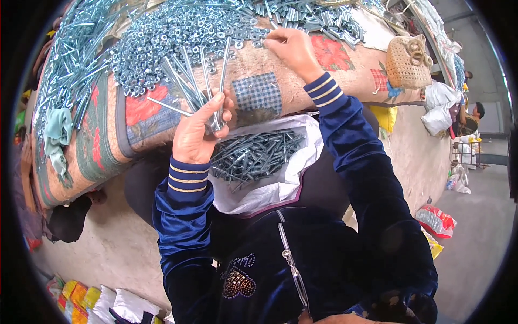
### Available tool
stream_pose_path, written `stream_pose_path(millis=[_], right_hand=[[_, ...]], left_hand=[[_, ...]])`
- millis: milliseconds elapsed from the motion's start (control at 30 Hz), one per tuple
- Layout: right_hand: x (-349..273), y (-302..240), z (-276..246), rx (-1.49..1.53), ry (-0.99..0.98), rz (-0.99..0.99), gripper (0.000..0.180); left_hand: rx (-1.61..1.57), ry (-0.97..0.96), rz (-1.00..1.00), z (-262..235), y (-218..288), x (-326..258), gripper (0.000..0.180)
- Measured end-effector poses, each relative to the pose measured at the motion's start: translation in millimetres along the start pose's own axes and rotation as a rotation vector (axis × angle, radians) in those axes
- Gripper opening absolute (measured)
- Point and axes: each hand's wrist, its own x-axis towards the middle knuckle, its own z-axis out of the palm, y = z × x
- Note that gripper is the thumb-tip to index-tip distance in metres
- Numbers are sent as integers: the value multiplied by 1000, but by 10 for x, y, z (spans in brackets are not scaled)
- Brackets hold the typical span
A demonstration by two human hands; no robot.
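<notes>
- The left hand (204, 128) is closed around a bundle of thin metal rods (186, 82), raised above the near edge of the worktop (356, 81); the rods fan upward from the grip, one slanting off to the left.
- The right hand (294, 51) is half curled, fingertips drawn together, just beside the loose edge of a heap of metal nuts (162, 46); whether these fingers hold anything cannot be told.
- Beyond the right hand, short metal tubes (329, 20) lie piled at the far side.
- Many more long rods (73, 70) cover the left end of the worktop, with a teal cloth (58, 135) hanging there.
- Below the hands, an open white sack (288, 198) rests on the person's lap, holding short dark metallic pieces (259, 154).
- A woven basket (408, 67) sits toward the right of the worktop, well apart from the rods in hand.
</notes>
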Motion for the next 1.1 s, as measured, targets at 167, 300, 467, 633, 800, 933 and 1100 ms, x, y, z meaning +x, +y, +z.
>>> stream_pose_path(millis=[167, 300, 467, 633, 800, 933, 1100], right_hand=[[6, -64, 69, -383, 96, -98, 16], [-16, -415, 180, -135, -49, -313, 19], [26, -427, 460, -245, -233, -672, 17], [76, -353, -129, -163, -368, -610, 11], [58, -78, -386, 108, -239, -213, 20], [1, 20, -86, 88, -141, -160, 17], [-34, -119, 133, -309, -120, -389, 21]], left_hand=[[28, 64, 147, -127, 98, -53, 24], [-6, 75, 224, -170, 157, -65, 25], [-64, 58, 187, -161, 128, -8, 25], [-49, 75, 179, -190, 155, -20, 25], [30, 101, 140, -123, 123, 11, 24], [50, 103, 141, -156, 95, 40, 25], [101, 95, 170, -117, 79, 37, 25]])
